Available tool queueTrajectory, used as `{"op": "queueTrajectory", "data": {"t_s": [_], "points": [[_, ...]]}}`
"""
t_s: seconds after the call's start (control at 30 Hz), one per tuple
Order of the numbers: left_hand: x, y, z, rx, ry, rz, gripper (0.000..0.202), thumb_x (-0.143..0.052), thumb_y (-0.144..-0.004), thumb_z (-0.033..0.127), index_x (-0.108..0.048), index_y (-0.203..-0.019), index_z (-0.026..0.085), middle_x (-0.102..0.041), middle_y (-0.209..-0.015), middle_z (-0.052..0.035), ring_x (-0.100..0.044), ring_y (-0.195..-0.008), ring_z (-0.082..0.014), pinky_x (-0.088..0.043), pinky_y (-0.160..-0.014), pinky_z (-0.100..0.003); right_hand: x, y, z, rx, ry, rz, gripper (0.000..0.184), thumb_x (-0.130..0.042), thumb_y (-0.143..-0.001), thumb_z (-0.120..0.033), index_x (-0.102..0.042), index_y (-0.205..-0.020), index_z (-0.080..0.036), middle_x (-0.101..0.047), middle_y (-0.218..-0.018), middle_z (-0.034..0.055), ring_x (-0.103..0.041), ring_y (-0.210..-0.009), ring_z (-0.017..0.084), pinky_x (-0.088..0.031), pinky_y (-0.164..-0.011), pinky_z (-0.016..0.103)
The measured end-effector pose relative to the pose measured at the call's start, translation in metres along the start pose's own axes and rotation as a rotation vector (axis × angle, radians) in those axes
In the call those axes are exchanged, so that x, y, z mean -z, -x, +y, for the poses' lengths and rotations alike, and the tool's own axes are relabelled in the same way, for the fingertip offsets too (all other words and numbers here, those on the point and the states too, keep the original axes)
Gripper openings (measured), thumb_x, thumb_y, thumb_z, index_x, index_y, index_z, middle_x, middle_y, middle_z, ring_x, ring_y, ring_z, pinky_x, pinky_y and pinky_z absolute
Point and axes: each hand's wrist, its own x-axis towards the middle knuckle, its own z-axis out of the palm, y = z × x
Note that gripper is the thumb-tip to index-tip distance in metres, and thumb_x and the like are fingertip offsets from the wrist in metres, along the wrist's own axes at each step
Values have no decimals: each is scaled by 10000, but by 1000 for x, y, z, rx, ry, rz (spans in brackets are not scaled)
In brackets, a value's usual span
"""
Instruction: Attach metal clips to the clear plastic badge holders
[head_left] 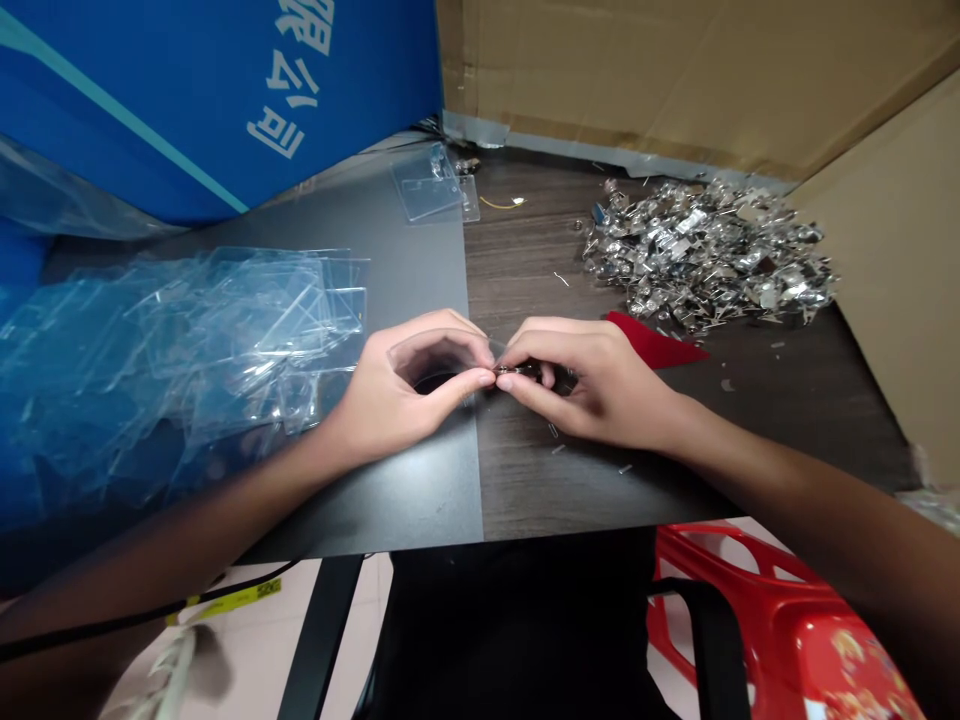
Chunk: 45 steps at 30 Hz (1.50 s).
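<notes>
My left hand (382, 400) is closed, thumb against fingers, on a clear plastic badge sleeve (435, 358) that shows faintly inside the curve of the hand. Fingertip to fingertip with it, my right hand (604, 380) pinches a small metal clip (529, 370), partly hidden by the fingers. The two meet where the sleeve's edge lies; whether they are joined I cannot tell. Left of my hands spreads a heap of clear plastic sleeves (247, 330). A pile of shiny metal clips (712, 255) lies to the back right.
A red piece (652, 340) lies just behind my right hand. Several loose sleeves (429, 195) rest at the back. A blue box (187, 90) and a cardboard box (637, 80) wall off the far side. A red plastic stool (795, 620) stands below the table's front edge.
</notes>
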Motion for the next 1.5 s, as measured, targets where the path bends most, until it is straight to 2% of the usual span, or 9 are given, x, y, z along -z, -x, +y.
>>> {"op": "queueTrajectory", "data": {"t_s": [0.37,0.47,0.6,0.77,0.87,1.07,1.27,1.4,1.5], "points": [[0,0,-2,-22,-31,-46,62,-836,-942,229,-789,-918,196,-798,-964,-74,-762,-894,-190,-655,-837,-316,1,-2,-2,42,30,-13,155,-620,-1047,-221,-659,-897,-203,-656,-845,25,-573,-746,156,-451,-714,297],[2,-2,0,-2,-22,-13,42,-794,-959,224,-782,-951,184,-814,-980,-78,-784,-896,-187,-679,-844,-306,1,-3,0,-20,26,10,143,-623,-1060,-235,-684,-935,-201,-687,-875,30,-595,-746,152,-460,-689,281],[9,-4,-3,159,90,-3,165,-757,-1000,281,-752,-1118,165,-841,-1025,-103,-835,-923,-214,-724,-888,-354,6,-6,2,-186,55,81,146,-640,-1055,-269,-726,-957,-203,-746,-897,37,-610,-711,152,-481,-680,290],[16,-9,-8,237,88,28,175,-746,-1012,323,-746,-1072,159,-806,-915,-82,-816,-789,-191,-695,-656,-269,10,-8,5,-304,141,170,159,-662,-1027,-303,-774,-996,-194,-797,-927,57,-653,-703,161,-523,-688,312],[22,-13,-9,252,59,53,179,-756,-1008,340,-735,-1029,163,-802,-853,-82,-785,-700,-177,-617,-510,-219,7,-8,8,-374,102,186,220,-675,-1006,-332,-777,-1138,-190,-816,-986,73,-695,-746,176,-574,-707,327],[49,-32,-16,262,49,161,248,-842,-922,354,-709,-1005,162,-821,-870,-112,-774,-646,-189,-544,-411,-216,3,-8,11,-421,59,195,299,-650,-995,-339,-739,-1227,-172,-799,-952,80,-718,-772,194,-610,-713,349],[81,-87,-34,290,2,365,344,-859,-835,181,-641,-1102,182,-800,-807,-84,-764,-635,-216,-631,-545,-336,9,-9,14,-423,98,211,266,-645,-997,-335,-753,-1185,-180,-785,-927,79,-711,-764,198,-611,-725,362],[97,-125,-50,329,-3,409,511,-822,-823,81,-538,-1231,202,-791,-885,-84,-802,-764,-263,-681,-753,-459,12,-10,18,-436,92,233,266,-652,-986,-343,-762,-1161,-176,-776,-899,79,-709,-752,203,-617,-709,364],[105,-134,-61,353,-210,409,632,-807,-832,78,-515,-1388,150,-766,-944,-107,-800,-857,-310,-659,-905,-563,12,-10,21,-442,94,240,252,-664,-978,-338,-766,-1147,-181,-772,-881,70,-704,-740,202,-616,-707,367]]}}
